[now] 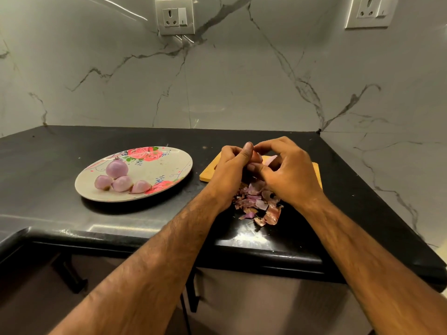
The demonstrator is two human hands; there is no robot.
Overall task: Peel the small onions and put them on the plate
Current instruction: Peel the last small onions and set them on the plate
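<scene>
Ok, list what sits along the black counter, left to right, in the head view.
White floral plate with four peeled purple onions → left hand → small reddish onion pinched between both hands → right hand.

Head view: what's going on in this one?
A person is peeling an onion, pinched between the left grip and the right grip above the board. Four peeled onions lie on the plate to the left. Loose skins are piled on the counter beneath the grips.
</scene>
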